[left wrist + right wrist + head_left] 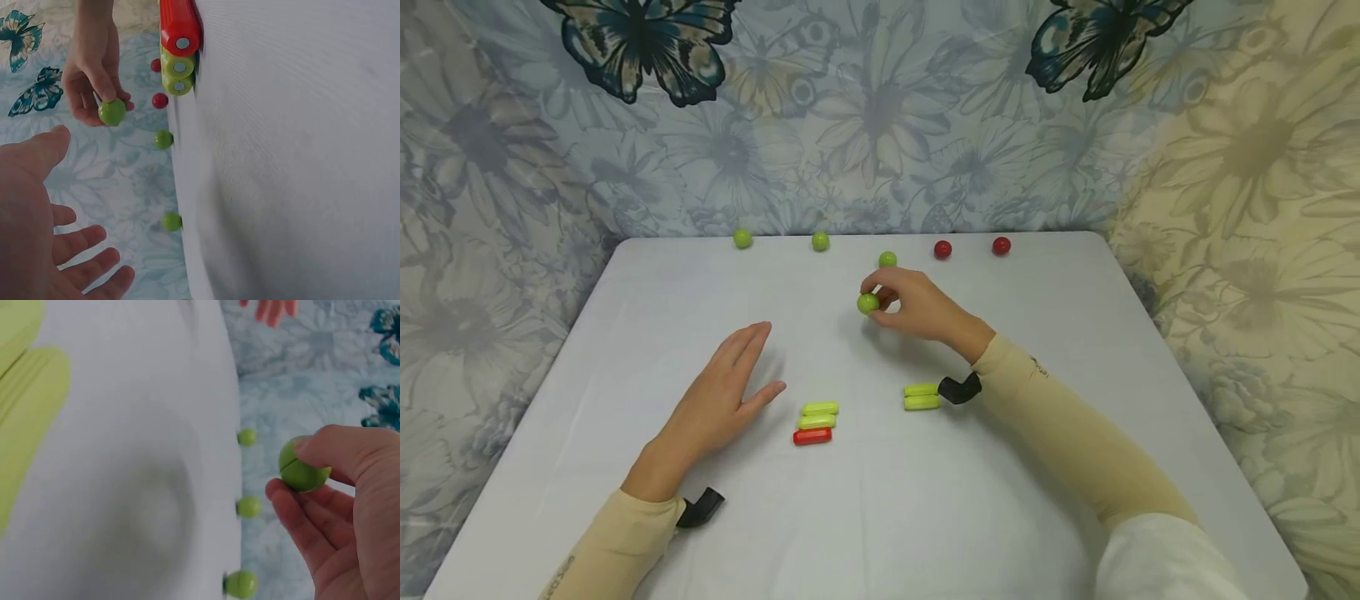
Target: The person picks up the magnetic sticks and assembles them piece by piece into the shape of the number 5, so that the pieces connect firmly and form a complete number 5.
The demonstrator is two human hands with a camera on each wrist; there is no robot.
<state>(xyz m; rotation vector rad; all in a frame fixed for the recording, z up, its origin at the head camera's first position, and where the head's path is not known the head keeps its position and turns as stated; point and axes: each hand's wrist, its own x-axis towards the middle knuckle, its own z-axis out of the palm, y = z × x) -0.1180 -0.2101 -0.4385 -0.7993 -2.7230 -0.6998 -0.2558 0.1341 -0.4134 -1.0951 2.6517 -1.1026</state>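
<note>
Up off the table, my right hand [917, 308] pinches a green ball [868, 303] between thumb and fingers. A thin seam line crosses that ball [303, 465] in the right wrist view. My left hand [715, 400] hovers over the left half of the table, fingers extended, thumb apart, with nothing in it. Nearest to it lie two yellow-green cylinders [817, 422] and a red cylinder [812, 436], side by side. Two more yellow-green cylinders [922, 403] lie below my right hand, near its wrist. A green ball [887, 259] sits just behind my right hand, partly hidden.
Along the far edge of the white table [865, 517] stand two green balls, a left one [742, 238] and another [821, 241], and two red balls [943, 249] farther right. A patterned curtain [880, 125] with butterflies hangs directly behind the table.
</note>
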